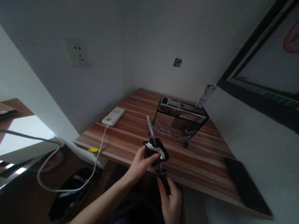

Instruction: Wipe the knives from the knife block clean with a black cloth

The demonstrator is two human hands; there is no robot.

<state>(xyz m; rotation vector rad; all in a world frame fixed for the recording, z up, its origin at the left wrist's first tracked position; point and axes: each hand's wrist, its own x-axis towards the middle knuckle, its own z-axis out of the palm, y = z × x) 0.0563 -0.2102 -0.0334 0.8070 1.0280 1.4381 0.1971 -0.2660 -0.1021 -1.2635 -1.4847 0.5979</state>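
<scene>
My left hand (141, 163) is pinching a white-trimmed black piece (160, 147); my right hand (172, 199) is gripping a black handle (164, 181) below.

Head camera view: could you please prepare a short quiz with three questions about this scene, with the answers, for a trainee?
1. Multiple choice. The black piece with a white strip is held by: A, the right hand; B, the left hand; C, neither hand.
2. True or false? The white cable runs into the white device on the table.
3. Fill in: In the picture, the flat dark slab lies to the ____ of the black-framed rack.

Key: 1. B; 2. True; 3. right.
</scene>
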